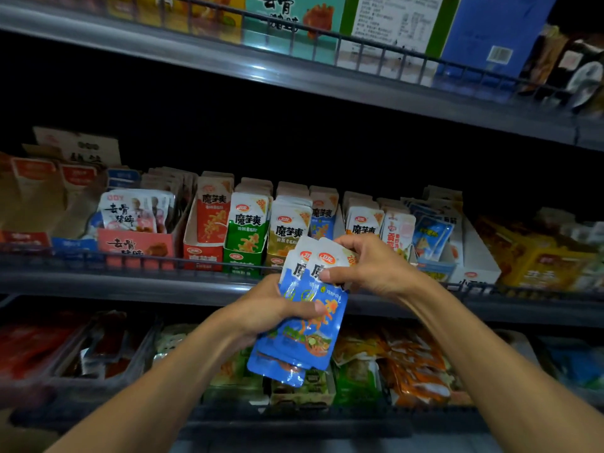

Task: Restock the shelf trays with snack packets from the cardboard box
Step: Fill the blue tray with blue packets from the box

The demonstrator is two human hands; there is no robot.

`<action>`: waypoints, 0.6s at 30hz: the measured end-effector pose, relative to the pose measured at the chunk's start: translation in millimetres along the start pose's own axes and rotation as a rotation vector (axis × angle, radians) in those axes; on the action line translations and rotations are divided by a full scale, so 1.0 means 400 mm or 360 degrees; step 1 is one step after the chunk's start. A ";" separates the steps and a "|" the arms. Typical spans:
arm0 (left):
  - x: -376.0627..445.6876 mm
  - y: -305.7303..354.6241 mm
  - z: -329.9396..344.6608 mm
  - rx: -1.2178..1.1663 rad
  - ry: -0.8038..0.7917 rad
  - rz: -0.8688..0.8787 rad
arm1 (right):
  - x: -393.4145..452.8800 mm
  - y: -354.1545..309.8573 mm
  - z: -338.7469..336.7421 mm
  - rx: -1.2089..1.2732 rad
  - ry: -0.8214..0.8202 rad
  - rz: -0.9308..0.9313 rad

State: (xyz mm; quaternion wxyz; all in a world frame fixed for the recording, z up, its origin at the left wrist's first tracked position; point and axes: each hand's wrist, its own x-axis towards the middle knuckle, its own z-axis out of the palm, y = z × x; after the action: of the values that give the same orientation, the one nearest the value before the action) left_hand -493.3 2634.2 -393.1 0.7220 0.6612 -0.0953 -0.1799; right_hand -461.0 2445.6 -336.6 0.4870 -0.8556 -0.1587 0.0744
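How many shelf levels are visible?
3. Top shelf holds boxes; middle shelf holds snack trays, behind the hands' blue packets; bottom shelf holds loose packets. More may lie outside the frame.

The left hand [268, 308] hides the blue packets' [313, 325] left edge; bottom-left trays [75, 351] are blurred.

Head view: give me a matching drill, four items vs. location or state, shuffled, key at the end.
Items:
1. blue packets
2. green tray
3. red tray
4. blue box

Location or state:
A. top shelf, right side
B. middle shelf, directly left of the green one
C. held by both hands, left hand low, right hand at the top
D. middle shelf, just left of the khaki tray

Pairs: 1-C, 2-D, 3-B, 4-A
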 end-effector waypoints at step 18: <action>0.044 -0.046 0.044 -0.0034 0.0003 0.0115 | -0.014 0.064 -0.014 0.0289 0.0462 -0.0020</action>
State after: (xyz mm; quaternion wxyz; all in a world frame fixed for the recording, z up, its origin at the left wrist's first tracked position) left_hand -486.4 2610.2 -411.3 0.7353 0.6497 -0.1164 -0.1540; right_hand -459.6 2426.9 -355.9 0.5805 -0.8089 -0.0847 -0.0390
